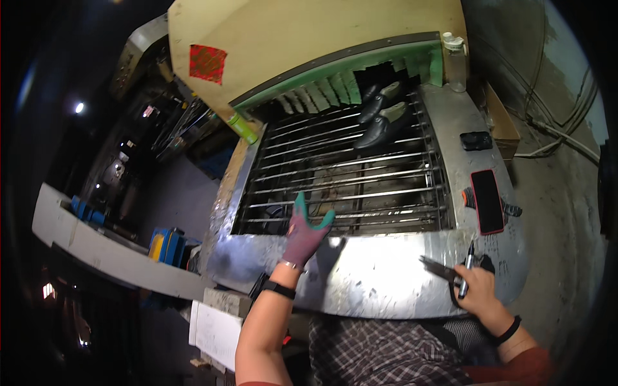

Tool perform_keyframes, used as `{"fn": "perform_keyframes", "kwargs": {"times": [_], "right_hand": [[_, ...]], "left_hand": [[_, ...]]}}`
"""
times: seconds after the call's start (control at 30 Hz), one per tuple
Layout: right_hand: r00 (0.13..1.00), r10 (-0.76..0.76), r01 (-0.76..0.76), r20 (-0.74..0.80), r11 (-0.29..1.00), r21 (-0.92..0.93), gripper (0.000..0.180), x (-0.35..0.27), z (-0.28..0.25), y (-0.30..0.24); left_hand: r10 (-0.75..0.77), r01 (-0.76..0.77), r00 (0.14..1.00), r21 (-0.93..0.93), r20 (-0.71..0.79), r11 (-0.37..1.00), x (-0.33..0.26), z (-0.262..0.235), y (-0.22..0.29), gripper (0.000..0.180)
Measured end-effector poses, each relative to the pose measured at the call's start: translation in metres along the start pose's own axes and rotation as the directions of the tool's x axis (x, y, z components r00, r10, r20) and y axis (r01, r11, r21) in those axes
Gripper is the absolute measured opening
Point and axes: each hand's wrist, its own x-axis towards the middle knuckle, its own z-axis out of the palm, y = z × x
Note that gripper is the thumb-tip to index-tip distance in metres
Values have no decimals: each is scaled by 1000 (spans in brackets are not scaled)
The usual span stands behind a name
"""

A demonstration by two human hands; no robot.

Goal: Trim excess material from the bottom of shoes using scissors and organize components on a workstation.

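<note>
My left hand [306,238] wears a purple glove with green fingertips. Its thumb and fingers are spread apart, with nothing between them, over the near end of the metal bars [393,209]. At the right front of the metal table, my bare right hand [477,288] is closed around scissors [439,267], whose dark blades point left. A marker pen [468,267] also shows at the fingers of that hand, standing roughly upright. Farther off, black shoes [381,131] rest on the bars before the dark opening of a machine.
A red-edged phone [487,201] lies partly over a glove on the metal rim [386,270]. Beyond it are a black object [476,141] and a clear bottle [456,67]. A green can [243,129] stands at the left rim. White paper [215,331] sits at lower left.
</note>
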Motion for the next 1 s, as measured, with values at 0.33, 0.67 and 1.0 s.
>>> {"fn": "perform_keyframes", "kwargs": {"times": [0.33,0.67,1.0], "right_hand": [[963,47,-50,264,999,3,51,-28,3,37],[972,-76,73,221,997,22,57,-14,0,27],[999,41,-41,9,998,37,52,-2,7,7]], "left_hand": [[179,-220,973,353,145,909,209,154,49,111],[48,-168,958,414,284,894,206,184,50,49],[-137,648,750,-760,647,-43,-45,34,73,45]]}}
